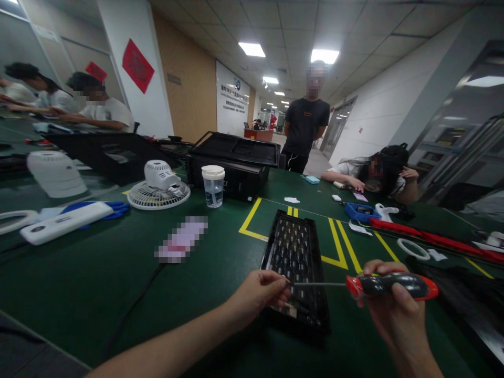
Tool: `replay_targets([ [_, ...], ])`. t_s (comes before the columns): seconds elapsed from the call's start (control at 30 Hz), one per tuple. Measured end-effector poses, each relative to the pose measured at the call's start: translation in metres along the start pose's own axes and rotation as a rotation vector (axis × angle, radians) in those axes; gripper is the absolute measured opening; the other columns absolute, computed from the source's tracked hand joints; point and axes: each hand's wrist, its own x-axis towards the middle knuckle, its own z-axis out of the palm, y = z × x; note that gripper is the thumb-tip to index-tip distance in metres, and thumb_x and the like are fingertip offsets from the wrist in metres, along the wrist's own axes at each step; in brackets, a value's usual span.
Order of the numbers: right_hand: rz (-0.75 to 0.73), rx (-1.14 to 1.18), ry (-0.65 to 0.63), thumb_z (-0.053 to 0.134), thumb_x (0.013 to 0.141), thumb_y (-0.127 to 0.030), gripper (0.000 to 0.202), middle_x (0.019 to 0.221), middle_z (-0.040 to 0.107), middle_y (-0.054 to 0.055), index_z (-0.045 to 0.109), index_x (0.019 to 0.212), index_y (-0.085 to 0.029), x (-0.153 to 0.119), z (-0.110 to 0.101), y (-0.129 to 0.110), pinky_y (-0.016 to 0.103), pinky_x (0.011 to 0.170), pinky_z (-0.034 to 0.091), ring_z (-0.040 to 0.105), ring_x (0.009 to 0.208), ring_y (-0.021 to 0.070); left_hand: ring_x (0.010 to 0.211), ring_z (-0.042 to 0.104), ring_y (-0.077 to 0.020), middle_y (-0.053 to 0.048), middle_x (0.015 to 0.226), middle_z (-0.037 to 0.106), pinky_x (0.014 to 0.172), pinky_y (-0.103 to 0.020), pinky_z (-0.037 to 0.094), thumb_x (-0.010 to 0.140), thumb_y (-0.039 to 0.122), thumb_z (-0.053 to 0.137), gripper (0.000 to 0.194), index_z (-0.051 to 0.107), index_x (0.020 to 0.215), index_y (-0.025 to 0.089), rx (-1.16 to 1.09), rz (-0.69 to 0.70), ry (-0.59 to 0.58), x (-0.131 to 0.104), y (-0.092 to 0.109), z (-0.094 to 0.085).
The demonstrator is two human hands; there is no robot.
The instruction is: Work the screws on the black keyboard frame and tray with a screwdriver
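So we've got the screwdriver (384,285) wrapped in our right hand (399,317) — our left hand (260,293) pinches a tiny dark bit (289,284) at its tip, by the black tray (319,262) on the green surface (197,294).

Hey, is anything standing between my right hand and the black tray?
No separate obstacle shows. Your right hand holds the screwdriver, whose shaft reaches over the black tray toward your left hand's fingertips.
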Motion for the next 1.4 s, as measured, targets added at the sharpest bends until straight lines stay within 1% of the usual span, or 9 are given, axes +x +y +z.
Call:
replay_targets([
  [0.13, -0.051, -0.037, -0.069, 0.071, 0.061, -0.033, 0.025, 0.075, 0.052, 0.002, 0.056, 0.078, -0.022, -0.002, -0.002, -0.001, 0.028, 0.033, 0.048, 0.057, 0.057, 0.0184, 0.057, 0.054, -0.0056, -0.001, 0.071, 0.062, 0.06, -0.021, 0.043, 0.069, 0.035, 0.067, 0.027, 0.061, 0.078, 0.01, -0.006, -0.025, 0.002, 0.0, -0.001, 0.0],
  [0.33, -0.166, -0.151, -0.219, 0.066, 0.068, -0.028, 0.018, 0.078, 0.052, 0.005, 0.057, 0.083, -0.022, -0.009, -0.006, -0.006, 0.033, 0.04, 0.051, 0.055, 0.066, 0.021, 0.059, 0.055, -0.0043, -0.002, 0.075, 0.063, 0.061, -0.018, 0.044, 0.069, 0.033, 0.068, 0.027, 0.062, 0.082, 0.01, -0.08, -0.083, -0.002, -0.001, -0.003, -0.003],
  [0.43, -0.185, -0.238, -0.313, 0.064, 0.069, -0.027, 0.02, 0.08, 0.053, 0.007, 0.058, 0.088, -0.023, -0.009, -0.014, -0.008, 0.038, 0.042, 0.052, 0.057, 0.065, 0.0232, 0.057, 0.055, -0.0036, -0.002, 0.073, 0.062, 0.059, -0.017, 0.044, 0.071, 0.032, 0.066, 0.025, 0.062, 0.08, 0.009, -0.083, -0.107, -0.016, -0.001, -0.003, -0.004],
  [0.5, -0.188, -0.264, -0.356, 0.065, 0.068, -0.028, 0.023, 0.08, 0.054, 0.007, 0.059, 0.089, -0.023, -0.008, -0.018, -0.009, 0.039, 0.04, 0.051, 0.058, 0.062, 0.0239, 0.055, 0.055, -0.0034, -0.003, 0.072, 0.062, 0.058, -0.016, 0.044, 0.072, 0.033, 0.064, 0.025, 0.062, 0.08, 0.009, -0.06, -0.101, -0.017, -0.001, -0.003, -0.005],
  [0.63, -0.178, -0.282, -0.344, 0.067, 0.063, -0.027, 0.023, 0.077, 0.056, 0.008, 0.062, 0.085, -0.023, -0.007, -0.019, -0.013, 0.038, 0.038, 0.05, 0.059, 0.059, 0.0253, 0.057, 0.056, -0.0042, -0.004, 0.075, 0.063, 0.059, -0.017, 0.046, 0.072, 0.032, 0.064, 0.025, 0.062, 0.081, 0.009, -0.002, -0.081, -0.032, -0.001, -0.003, -0.006],
  [0.77, -0.165, -0.31, -0.362, 0.067, 0.061, -0.024, 0.023, 0.077, 0.058, 0.008, 0.063, 0.084, -0.023, -0.007, -0.018, -0.016, 0.037, 0.039, 0.051, 0.059, 0.057, 0.0239, 0.058, 0.057, -0.0053, -0.004, 0.075, 0.065, 0.059, -0.018, 0.047, 0.072, 0.033, 0.064, 0.025, 0.063, 0.082, 0.009, 0.056, -0.064, -0.033, 0.001, -0.003, -0.007],
  [0.97, -0.162, -0.305, -0.401, 0.065, 0.066, -0.024, 0.023, 0.081, 0.057, 0.009, 0.06, 0.089, -0.022, -0.006, -0.023, -0.013, 0.036, 0.042, 0.052, 0.059, 0.063, 0.024, 0.06, 0.059, -0.0072, -0.004, 0.073, 0.065, 0.059, -0.02, 0.047, 0.071, 0.033, 0.065, 0.027, 0.063, 0.083, 0.009, 0.121, -0.038, -0.038, 0.003, -0.005, -0.008],
  [1.2, -0.174, -0.292, -0.531, 0.055, 0.077, -0.027, 0.02, 0.088, 0.05, 0.008, 0.053, 0.097, -0.023, -0.006, -0.024, -0.012, 0.035, 0.048, 0.054, 0.057, 0.07, 0.0217, 0.062, 0.06, -0.0081, -0.004, 0.074, 0.065, 0.062, -0.022, 0.048, 0.071, 0.035, 0.063, 0.029, 0.064, 0.085, 0.009, 0.162, -0.036, -0.07, 0.004, -0.006, -0.01],
  [1.4, -0.184, -0.301, -0.502, 0.053, 0.079, -0.028, 0.019, 0.087, 0.049, 0.008, 0.052, 0.096, -0.022, -0.006, -0.025, -0.009, 0.034, 0.048, 0.054, 0.056, 0.071, 0.0214, 0.065, 0.06, -0.0095, -0.003, 0.075, 0.065, 0.068, -0.026, 0.049, 0.07, 0.033, 0.064, 0.03, 0.063, 0.089, 0.01, 0.168, -0.03, -0.044, 0.003, -0.004, -0.009],
])
